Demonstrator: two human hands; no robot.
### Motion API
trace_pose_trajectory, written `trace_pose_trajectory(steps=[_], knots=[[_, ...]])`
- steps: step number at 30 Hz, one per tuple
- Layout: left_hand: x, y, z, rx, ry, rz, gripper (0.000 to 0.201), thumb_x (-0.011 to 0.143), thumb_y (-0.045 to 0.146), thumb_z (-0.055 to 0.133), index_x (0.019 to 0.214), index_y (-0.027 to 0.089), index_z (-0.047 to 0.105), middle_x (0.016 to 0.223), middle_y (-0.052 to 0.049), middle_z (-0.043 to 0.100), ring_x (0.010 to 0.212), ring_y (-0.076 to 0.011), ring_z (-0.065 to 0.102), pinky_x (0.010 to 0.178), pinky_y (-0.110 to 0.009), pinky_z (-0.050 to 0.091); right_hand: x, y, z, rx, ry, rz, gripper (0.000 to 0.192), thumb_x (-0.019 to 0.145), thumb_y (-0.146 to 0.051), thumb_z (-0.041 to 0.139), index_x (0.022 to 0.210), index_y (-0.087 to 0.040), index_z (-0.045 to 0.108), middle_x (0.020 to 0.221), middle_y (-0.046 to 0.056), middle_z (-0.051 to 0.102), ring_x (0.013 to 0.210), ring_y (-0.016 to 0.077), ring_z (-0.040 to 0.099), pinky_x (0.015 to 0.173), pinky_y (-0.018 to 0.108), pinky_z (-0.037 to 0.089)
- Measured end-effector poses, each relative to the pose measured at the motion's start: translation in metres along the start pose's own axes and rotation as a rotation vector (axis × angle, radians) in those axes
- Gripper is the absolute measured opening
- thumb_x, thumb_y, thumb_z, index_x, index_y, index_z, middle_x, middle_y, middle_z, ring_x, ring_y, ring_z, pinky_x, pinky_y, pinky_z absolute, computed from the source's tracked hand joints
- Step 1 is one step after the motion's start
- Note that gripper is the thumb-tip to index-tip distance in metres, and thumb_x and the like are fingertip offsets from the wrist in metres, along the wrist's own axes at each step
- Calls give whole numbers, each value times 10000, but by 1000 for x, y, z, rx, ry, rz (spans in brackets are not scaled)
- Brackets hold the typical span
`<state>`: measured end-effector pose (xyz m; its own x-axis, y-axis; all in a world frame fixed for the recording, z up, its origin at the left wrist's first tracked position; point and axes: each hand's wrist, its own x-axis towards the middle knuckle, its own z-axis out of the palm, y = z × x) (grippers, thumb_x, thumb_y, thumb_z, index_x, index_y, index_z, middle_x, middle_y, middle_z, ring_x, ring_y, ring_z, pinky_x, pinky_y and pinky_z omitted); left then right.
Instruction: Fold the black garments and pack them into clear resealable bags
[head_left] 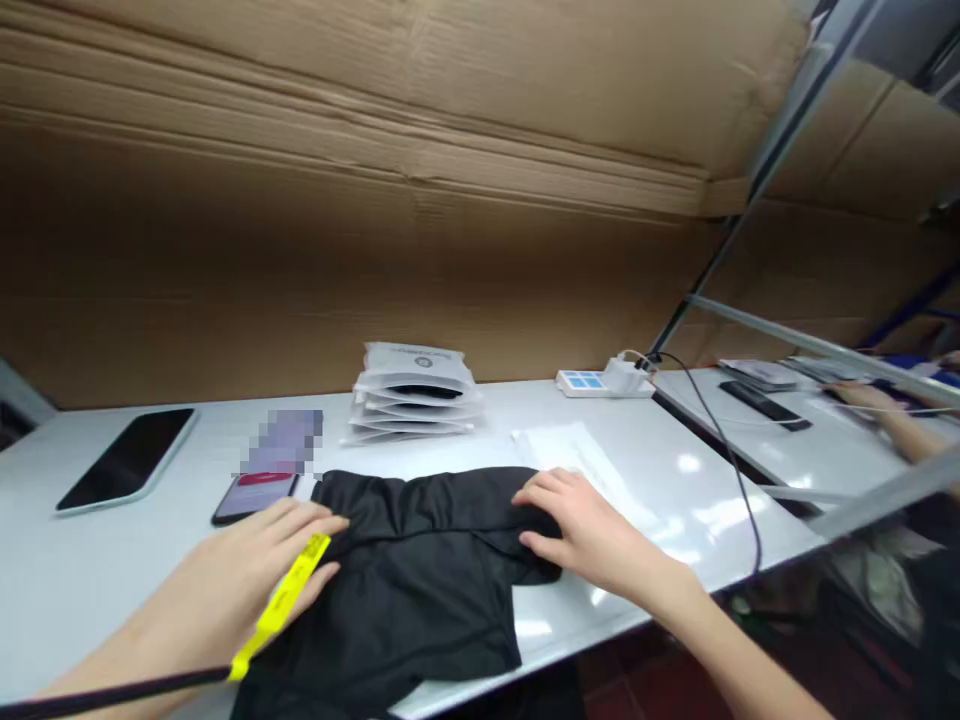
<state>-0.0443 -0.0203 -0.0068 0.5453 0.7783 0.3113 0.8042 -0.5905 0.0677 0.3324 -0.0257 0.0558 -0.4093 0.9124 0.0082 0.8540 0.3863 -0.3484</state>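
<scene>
Black garment (420, 590) at surface (675, 500) front edge: soft, light, limp. Left hand (247, 575), right hand (592, 530) fingers flat, released, pressing cloth. Best pinched at side hems.

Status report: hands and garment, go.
Left hand flat on black garment, yellow tape across it. Right hand pressing right edge. Phone beside garment.

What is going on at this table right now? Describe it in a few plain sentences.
A person has both hands flat on a black garment spread on a white table. The left hand rests on its left side with a yellow band lying across it; the right hand presses the right edge. Behind lie a stack of white pouches, two phones and a clear bag.
</scene>
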Motion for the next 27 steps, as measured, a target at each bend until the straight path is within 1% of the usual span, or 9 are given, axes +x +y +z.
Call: trace_pose_trajectory(steps=[1, 2, 3, 6, 11, 17, 21, 25, 27], knots=[[11, -2, -3, 42, -57, 0, 290, 943, 371, 488, 1177, 283, 635, 1173, -17, 677, 1048, -241, 629, 893, -331, 485, 4, 4, 3, -30, -11, -9, 250, 838, -216, 668, 1087, -230, 661, 1124, 57, 665, 1090, 241, 571, 976, 387, 421], [20, -4, -4, 53, -76, 47, 281, 933, 350, 503, 1164, 270, 641, 1164, -26, 679, 1050, -249, 626, 912, -352, 475, 8, 7, 6, -49, -21, -12, 233, 829, -198, 665, 1059, -231, 661, 1104, 54, 667, 1071, 239, 577, 962, 386, 425], [26, -5, -5, 51, -105, 40, 269, 948, 313, 480, 1159, 263, 639, 1169, -33, 673, 1066, -245, 617, 934, -359, 460, 10, 10, 10, -60, -26, -13, 198, 824, -179, 654, 1016, -228, 662, 1069, 50, 672, 1039, 234, 587, 940, 381, 431], [32, -6, -3, -6, -156, 32, 256, 972, 237, 418, 1067, 245, 656, 1073, -28, 681, 988, -212, 620, 897, -323, 453, 14, 15, 19, -71, -10, -16, 103, 845, -146, 578, 872, -216, 648, 952, 42, 675, 950, 219, 595, 891, 376, 430], [31, -8, -2, -49, -187, 16, 301, 971, 177, 339, 873, 205, 622, 877, -28, 648, 804, -188, 582, 761, -296, 439, 18, 18, 20, -68, 13, -42, 167, 846, -104, 512, 748, -203, 605, 836, 33, 659, 858, 206, 581, 850, 374, 418], [32, 0, -18, -163, -174, 13, 156, 941, 318, 509, 912, 211, 619, 945, -29, 643, 864, -198, 585, 795, -302, 444, 27, 20, 0, 16, 68, -36, 165, 904, -193, 461, 812, -211, 597, 825, 32, 664, 766, 188, 591, 735, 315, 444], [32, -3, -23, -173, -189, 8, 241, 960, 246, 413, 813, 201, 599, 872, -31, 645, 847, -195, 583, 805, -307, 438, 38, 26, -15, 106, 104, -47, 179, 925, -255, 441, 832, -219, 591, 835, 28, 674, 754, 182, 594, 713, 305, 439], [50, -21, -27, -266, -182, -169, 256, 958, 351, 384, 919, 212, 596, 884, -21, 664, 786, -179, 602, 733, -274, 457, 56, 34, -19, 147, 141, -25, 185, 918, -276, 439, 890, -216, 611, 890, 38, 696, 782, 187, 617, 722, 310, 455], [65, -30, -29, -303, -179, -253, 301, 946, 414, 373, 903, 212, 593, 854, -14, 668, 750, -183, 611, 686, -265, 460, 68, 38, -18, 161, 152, -17, 176, 899, -269, 467, 938, -214, 630, 920, 41, 709, 809, 187, 637, 736, 307, 471]])
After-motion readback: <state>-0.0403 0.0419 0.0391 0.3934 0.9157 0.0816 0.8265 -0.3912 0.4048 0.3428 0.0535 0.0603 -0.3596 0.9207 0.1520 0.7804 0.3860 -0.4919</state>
